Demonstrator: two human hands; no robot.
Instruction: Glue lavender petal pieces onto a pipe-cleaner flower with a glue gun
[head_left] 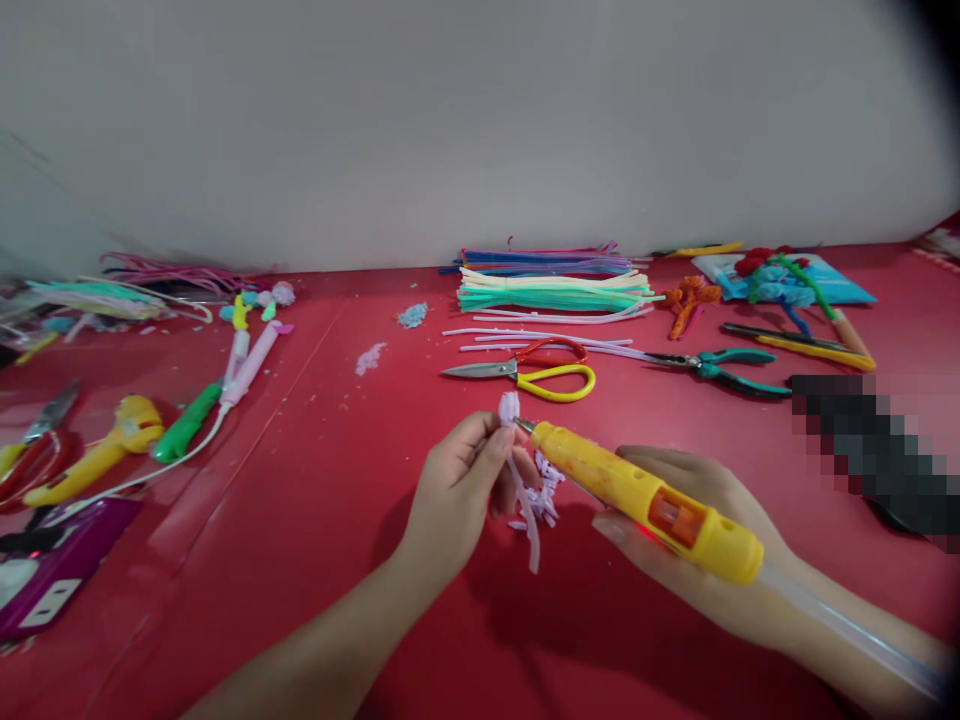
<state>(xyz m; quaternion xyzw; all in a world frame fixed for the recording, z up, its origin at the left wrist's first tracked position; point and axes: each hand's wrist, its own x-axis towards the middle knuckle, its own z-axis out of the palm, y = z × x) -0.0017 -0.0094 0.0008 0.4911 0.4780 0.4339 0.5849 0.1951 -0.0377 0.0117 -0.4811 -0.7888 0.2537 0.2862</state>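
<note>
My left hand (465, 480) pinches a pale lilac pipe cleaner flower piece (509, 407), its bud-like head up and a stem hanging below the fingers. In my right hand (697, 530) is a yellow hot glue gun (637, 485), a clear glue stick (847, 625) sticking out of its back end. The gun's metal nozzle is at the base of the lilac head; whether it touches I cannot tell. Under the hands lies a small heap of lilac pipe cleaner pieces (547, 490). Beyond them rest scissors (551, 375) with red and yellow handles.
Bundles of pipe cleaners (555, 290) lie at the back, with teal pliers (720, 368) and orange pipe cleaner shapes (684, 300) to their right. Leftward are another yellow glue gun (105, 450), a pink corded tool (255, 362) and a purple power strip (71, 565).
</note>
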